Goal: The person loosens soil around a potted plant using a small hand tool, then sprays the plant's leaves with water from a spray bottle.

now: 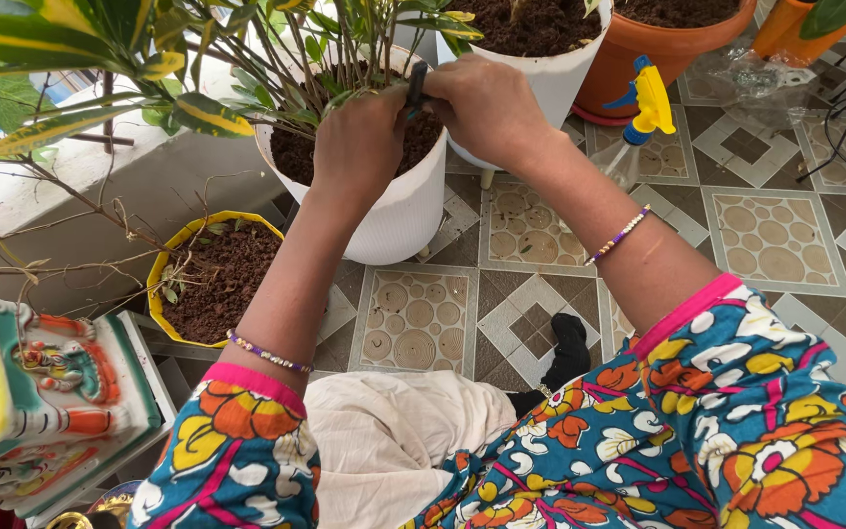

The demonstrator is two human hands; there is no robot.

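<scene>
Left hand [359,142] and right hand [487,103] meeting over the white pot [399,211], right fingers closed around a dark slim tool [415,86] (kind unclear), left fingers curled at the plant stems [296,59], grip unclear. Leafy branches crowding in at ten o'clock. Yellow pot [173,257] of bare soil at seven o'clock, second white pot [555,73] and terracotta pot [673,54] at one o'clock, spray bottle [643,113] at three o'clock on patterned floor tiles [775,240].
</scene>
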